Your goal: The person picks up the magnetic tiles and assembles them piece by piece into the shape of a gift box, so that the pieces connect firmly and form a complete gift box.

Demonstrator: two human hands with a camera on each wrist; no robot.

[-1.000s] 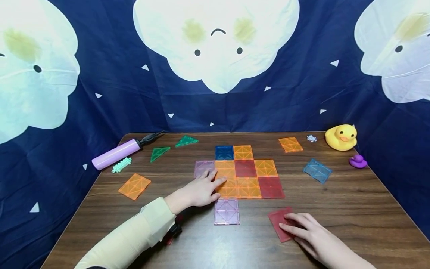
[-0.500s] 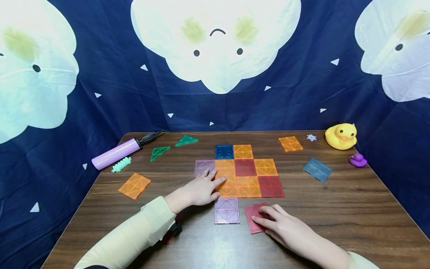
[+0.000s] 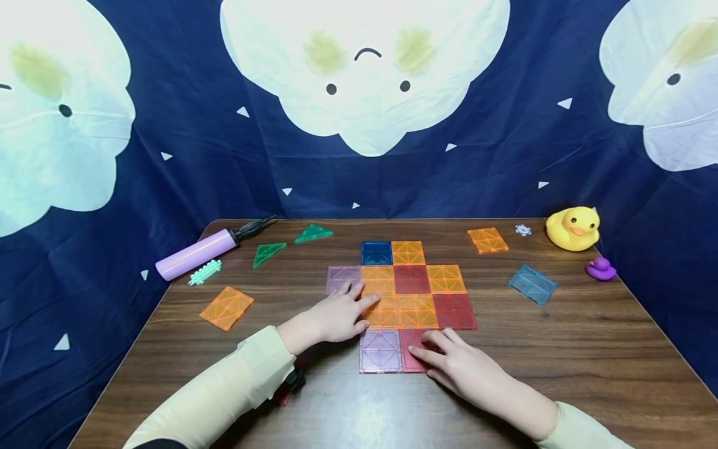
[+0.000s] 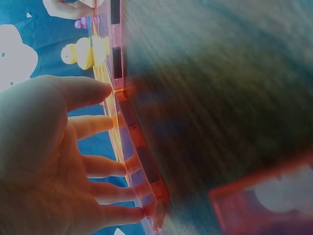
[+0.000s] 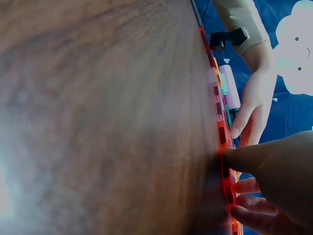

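- With left hand (image 3: 336, 318), fingers spread: touching translucent orange plastic square tiles (image 3: 416, 313) at frame centre.
- With right hand (image 3: 465, 369), fingers bent: pinching a translucent red plastic square tile (image 3: 411, 364) below centre, right beside a translucent lilac plastic square tile (image 3: 380, 355).
- Below the cream sleeve (image 3: 224, 386), lower left: perhaps another red tile (image 3: 284, 398), mostly hidden.
- Farther out, toward right edge: yellow toy duck (image 3: 572, 231), purple toy duck (image 3: 600, 269).

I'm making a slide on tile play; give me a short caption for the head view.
Left hand resting on translucent orange tiles, right hand holding a red tile beside a lilac tile.
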